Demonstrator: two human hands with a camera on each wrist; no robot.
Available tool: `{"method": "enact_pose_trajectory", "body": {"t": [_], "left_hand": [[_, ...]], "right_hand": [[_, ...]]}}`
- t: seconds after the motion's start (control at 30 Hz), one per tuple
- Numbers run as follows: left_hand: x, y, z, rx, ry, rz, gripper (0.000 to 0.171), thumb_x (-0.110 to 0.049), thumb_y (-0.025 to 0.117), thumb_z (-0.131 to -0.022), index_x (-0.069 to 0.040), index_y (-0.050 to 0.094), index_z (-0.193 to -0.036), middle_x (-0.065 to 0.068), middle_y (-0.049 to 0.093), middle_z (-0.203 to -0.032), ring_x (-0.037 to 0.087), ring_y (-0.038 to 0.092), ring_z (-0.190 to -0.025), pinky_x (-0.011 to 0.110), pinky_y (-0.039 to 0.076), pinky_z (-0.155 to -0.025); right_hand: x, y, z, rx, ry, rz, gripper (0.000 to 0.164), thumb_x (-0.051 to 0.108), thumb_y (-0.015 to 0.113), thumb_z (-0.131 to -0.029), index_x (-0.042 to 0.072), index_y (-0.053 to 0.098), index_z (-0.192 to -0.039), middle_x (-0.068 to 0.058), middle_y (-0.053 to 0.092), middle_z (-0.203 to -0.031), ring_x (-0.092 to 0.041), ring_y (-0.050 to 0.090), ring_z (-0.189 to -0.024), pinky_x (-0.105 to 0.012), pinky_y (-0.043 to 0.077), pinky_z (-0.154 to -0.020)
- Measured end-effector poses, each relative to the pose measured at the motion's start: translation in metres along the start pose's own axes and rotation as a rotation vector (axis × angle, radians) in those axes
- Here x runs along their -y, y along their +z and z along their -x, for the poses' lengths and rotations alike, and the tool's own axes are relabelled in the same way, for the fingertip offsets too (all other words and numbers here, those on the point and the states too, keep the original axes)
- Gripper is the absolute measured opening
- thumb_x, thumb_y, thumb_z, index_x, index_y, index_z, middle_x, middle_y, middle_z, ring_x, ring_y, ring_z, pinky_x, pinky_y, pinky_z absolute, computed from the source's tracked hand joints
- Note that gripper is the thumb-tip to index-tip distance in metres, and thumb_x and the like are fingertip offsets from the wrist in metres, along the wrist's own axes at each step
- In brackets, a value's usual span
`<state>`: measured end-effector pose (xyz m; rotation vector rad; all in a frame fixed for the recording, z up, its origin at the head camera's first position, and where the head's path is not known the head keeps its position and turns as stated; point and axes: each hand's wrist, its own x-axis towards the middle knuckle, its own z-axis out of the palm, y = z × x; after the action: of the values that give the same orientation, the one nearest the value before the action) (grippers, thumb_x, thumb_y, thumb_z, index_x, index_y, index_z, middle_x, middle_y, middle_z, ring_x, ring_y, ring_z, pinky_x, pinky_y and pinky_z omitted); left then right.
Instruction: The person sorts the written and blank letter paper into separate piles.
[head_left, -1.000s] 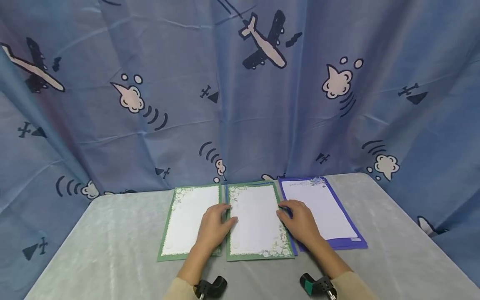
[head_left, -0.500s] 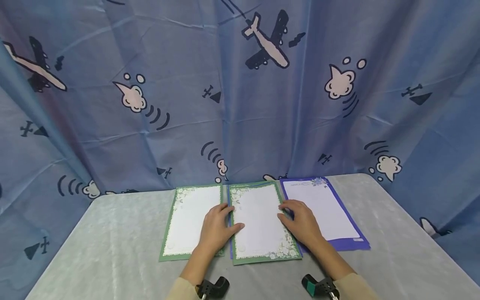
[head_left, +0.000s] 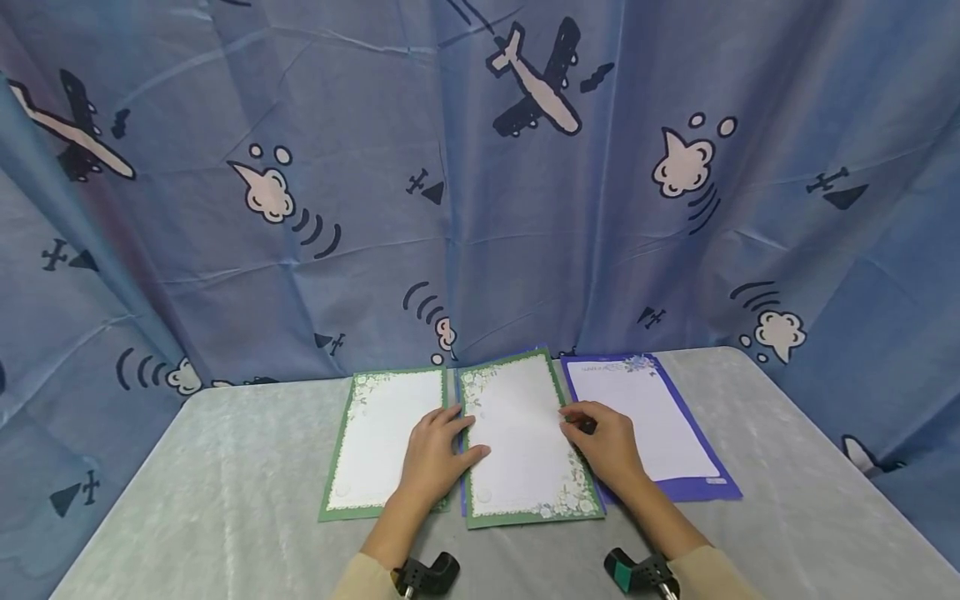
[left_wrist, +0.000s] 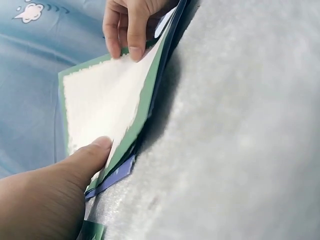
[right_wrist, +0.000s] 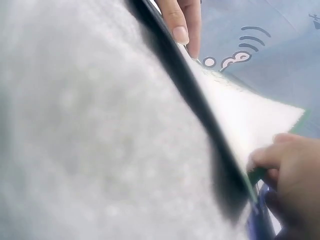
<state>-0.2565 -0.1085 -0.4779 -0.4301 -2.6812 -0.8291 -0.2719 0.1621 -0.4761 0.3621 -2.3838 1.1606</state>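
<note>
A green-bordered sheet of paper [head_left: 517, 442] with a floral frame tops a small stack, with blue-purple edges showing beneath it. My left hand [head_left: 431, 458] grips the stack's left edge, thumb [left_wrist: 100, 145] on the printed face and the other fingers at the side. On the opposite edge, my right hand [head_left: 606, 442] pinches the paper between thumb and curled fingers. Both wrist views show the sheets bowed, with a dark shadow under the near edge. The far right corner stands higher than the far left one.
Left of the stack lies another green-bordered sheet [head_left: 382, 442], partly under my left forearm. A purple-bordered sheet [head_left: 637, 408] lies to the right, behind my right hand. The grey cloth-covered table [head_left: 225, 483] ends at a blue curtain [head_left: 375, 208] with printed planes.
The middle stack has shifted slightly right and toward me, and its far right corner has risen. My left thumb has moved further onto the sheet; my right fingers have curled in tighter.
</note>
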Motion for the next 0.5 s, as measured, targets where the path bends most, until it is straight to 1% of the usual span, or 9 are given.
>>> {"method": "enact_pose_trajectory", "body": {"t": [0.1, 0.17, 0.2, 0.27, 0.37, 0.4, 0.43, 0.5], "left_hand": [[0.0002, 0.0006, -0.0001, 0.003, -0.002, -0.001, 0.050, -0.043, 0.079, -0.085, -0.013, 0.072, -0.125, 0.015, 0.062, -0.142, 0.039, 0.054, -0.134, 0.059, 0.042, -0.110], [0.0006, 0.0009, -0.0002, 0.004, -0.002, -0.002, 0.050, -0.044, 0.078, -0.085, -0.014, 0.072, -0.125, 0.014, 0.062, -0.142, 0.039, 0.053, -0.134, 0.059, 0.041, -0.110], [0.0007, 0.0008, -0.0001, 0.006, -0.003, 0.001, 0.050, -0.044, 0.078, -0.085, -0.014, 0.072, -0.125, 0.014, 0.061, -0.142, 0.039, 0.053, -0.135, 0.059, 0.041, -0.111], [0.0009, 0.0008, 0.0000, 0.009, -0.002, 0.003, 0.050, -0.045, 0.078, -0.085, -0.015, 0.072, -0.125, 0.014, 0.061, -0.143, 0.039, 0.053, -0.135, 0.059, 0.041, -0.111], [0.0008, 0.0000, 0.0002, 0.013, 0.003, -0.001, 0.052, -0.047, 0.078, -0.085, -0.015, 0.072, -0.125, 0.014, 0.061, -0.143, 0.040, 0.053, -0.135, 0.060, 0.041, -0.110], [0.0009, 0.0001, 0.0000, 0.017, 0.001, -0.001, 0.053, -0.047, 0.078, -0.085, -0.015, 0.072, -0.126, 0.014, 0.061, -0.144, 0.040, 0.052, -0.135, 0.060, 0.040, -0.111], [0.0010, 0.0002, -0.0001, 0.020, 0.000, -0.002, 0.053, -0.048, 0.078, -0.084, -0.015, 0.072, -0.126, 0.013, 0.060, -0.144, 0.040, 0.052, -0.135, 0.060, 0.040, -0.111], [0.0011, 0.0004, -0.0004, 0.026, -0.004, -0.005, 0.055, -0.049, 0.078, -0.084, -0.015, 0.071, -0.127, 0.013, 0.060, -0.145, 0.040, 0.052, -0.136, 0.060, 0.039, -0.112]], "right_hand": [[-0.0003, 0.0000, -0.0007, -0.017, 0.022, -0.011, 0.016, -0.001, 0.081, -0.080, 0.007, 0.078, -0.094, -0.005, 0.076, -0.082, -0.005, 0.063, -0.070, -0.019, 0.052, -0.065], [0.0000, -0.0002, -0.0015, -0.023, 0.038, 0.005, 0.013, 0.001, 0.081, -0.081, 0.008, 0.078, -0.091, -0.004, 0.076, -0.079, -0.003, 0.062, -0.068, -0.019, 0.051, -0.063], [0.0001, -0.0003, -0.0017, -0.024, 0.052, 0.010, 0.013, 0.001, 0.081, -0.081, 0.008, 0.077, -0.091, -0.004, 0.076, -0.078, -0.004, 0.063, -0.068, -0.019, 0.051, -0.063], [0.0004, -0.0008, -0.0018, -0.016, 0.086, 0.033, 0.018, 0.004, 0.082, -0.082, 0.008, 0.077, -0.098, -0.004, 0.077, -0.079, -0.008, 0.067, -0.069, -0.021, 0.052, -0.064], [0.0009, -0.0017, -0.0013, -0.013, 0.123, 0.059, 0.032, 0.008, 0.082, -0.083, 0.005, 0.074, -0.114, -0.006, 0.079, -0.082, -0.018, 0.074, -0.073, -0.025, 0.055, -0.067], [0.0009, -0.0019, -0.0011, -0.014, 0.130, 0.059, 0.034, 0.008, 0.082, -0.083, 0.004, 0.073, -0.116, -0.008, 0.079, -0.083, -0.022, 0.075, -0.074, -0.025, 0.056, -0.067], [0.0011, -0.0021, -0.0010, -0.018, 0.131, 0.060, 0.035, 0.008, 0.082, -0.083, 0.003, 0.073, -0.117, -0.009, 0.080, -0.084, -0.024, 0.076, -0.076, -0.025, 0.057, -0.068], [0.0014, -0.0020, -0.0010, -0.039, 0.122, 0.050, 0.029, 0.007, 0.082, -0.082, 0.003, 0.076, -0.110, -0.010, 0.079, -0.084, -0.025, 0.077, -0.076, -0.022, 0.056, -0.067]]}}
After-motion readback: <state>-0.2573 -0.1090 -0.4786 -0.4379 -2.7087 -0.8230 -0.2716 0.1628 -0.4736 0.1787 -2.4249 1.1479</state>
